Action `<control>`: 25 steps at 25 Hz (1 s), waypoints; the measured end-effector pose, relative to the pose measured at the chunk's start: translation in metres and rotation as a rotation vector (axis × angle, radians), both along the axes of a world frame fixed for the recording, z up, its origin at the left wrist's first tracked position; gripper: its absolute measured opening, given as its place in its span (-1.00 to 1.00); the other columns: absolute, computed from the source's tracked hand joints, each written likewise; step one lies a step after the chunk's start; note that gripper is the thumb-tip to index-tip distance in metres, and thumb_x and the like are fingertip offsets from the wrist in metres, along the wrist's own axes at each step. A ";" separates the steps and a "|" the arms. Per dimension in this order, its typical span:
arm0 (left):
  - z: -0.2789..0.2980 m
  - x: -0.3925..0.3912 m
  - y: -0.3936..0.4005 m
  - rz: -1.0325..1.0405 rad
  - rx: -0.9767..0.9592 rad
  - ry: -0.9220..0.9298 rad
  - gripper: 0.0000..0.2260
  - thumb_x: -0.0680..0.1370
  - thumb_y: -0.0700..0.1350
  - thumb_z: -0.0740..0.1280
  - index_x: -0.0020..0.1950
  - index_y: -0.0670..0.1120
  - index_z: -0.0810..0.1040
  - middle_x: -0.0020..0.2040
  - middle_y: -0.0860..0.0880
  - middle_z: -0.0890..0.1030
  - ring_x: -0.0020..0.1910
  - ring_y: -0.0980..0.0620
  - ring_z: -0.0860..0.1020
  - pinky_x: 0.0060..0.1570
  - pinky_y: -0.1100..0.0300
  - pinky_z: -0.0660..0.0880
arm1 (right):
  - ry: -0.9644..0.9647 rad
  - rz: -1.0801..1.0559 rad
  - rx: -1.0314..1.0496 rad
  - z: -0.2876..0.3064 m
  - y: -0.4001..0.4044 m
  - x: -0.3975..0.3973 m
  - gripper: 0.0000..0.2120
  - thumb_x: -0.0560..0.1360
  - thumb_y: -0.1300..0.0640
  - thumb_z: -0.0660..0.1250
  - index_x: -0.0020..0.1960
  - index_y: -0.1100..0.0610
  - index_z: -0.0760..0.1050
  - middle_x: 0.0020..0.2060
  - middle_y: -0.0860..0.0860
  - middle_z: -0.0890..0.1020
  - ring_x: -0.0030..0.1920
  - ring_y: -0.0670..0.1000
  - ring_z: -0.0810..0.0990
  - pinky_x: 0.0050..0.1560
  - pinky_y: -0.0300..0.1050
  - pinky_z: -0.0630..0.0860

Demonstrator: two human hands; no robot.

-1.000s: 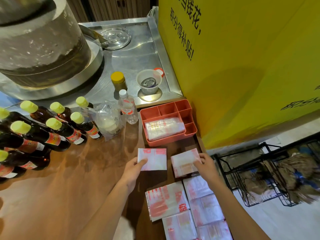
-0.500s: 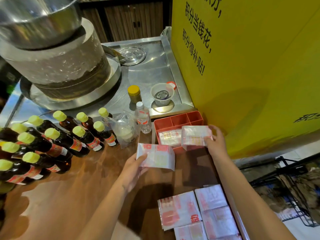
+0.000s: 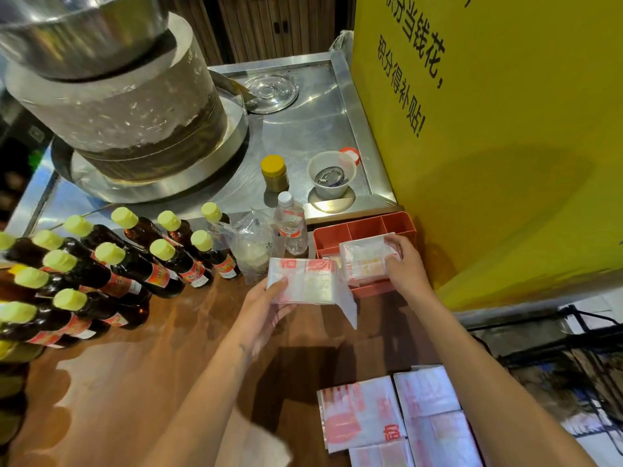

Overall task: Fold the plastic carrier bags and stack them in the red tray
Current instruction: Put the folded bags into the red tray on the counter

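While the right hand (image 3: 403,264) pinches one folded bag (image 3: 364,257) over the red tray (image 3: 364,227), its grip closed on the bag's right edge, the left hand (image 3: 266,305) holds a second folded bag (image 3: 303,281) just beside the tray, thumb on top. That second bag has a loose corner hanging down (its fold looks half-sprung), so it may open if released carelessly, and the stack could sit crooked. Compared with half a second ago, the right hand's bag sits lower in the tray, and the left's is nearer. Unfolded bags (image 3: 397,416) wait on the tabletop (image 3: 135,382).
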State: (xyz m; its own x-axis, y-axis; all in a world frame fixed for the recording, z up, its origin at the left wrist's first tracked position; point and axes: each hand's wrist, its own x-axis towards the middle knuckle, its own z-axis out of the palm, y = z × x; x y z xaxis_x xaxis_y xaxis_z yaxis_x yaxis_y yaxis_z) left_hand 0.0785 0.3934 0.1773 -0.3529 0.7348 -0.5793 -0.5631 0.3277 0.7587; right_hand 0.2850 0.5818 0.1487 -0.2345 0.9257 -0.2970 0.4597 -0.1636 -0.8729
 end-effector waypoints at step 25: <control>0.013 -0.010 0.003 0.148 0.043 -0.103 -0.72 0.62 -0.14 0.33 0.33 -0.13 0.52 0.20 -0.17 0.66 0.16 -0.08 0.64 -0.06 0.21 0.65 | -0.071 -0.135 0.473 0.069 0.007 0.043 -0.74 0.58 0.28 0.21 0.21 0.11 0.55 0.21 0.02 0.61 0.17 -0.08 0.54 0.06 -0.19 0.49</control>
State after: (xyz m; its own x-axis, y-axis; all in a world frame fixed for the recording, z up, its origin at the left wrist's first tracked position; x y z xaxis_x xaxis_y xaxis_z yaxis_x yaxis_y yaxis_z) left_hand 0.0684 0.3963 0.1901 -0.3996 0.7042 -0.5869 -0.6779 0.2040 0.7063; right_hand 0.3285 0.5885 0.2177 -0.0979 0.9834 0.1525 0.5227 0.1812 -0.8330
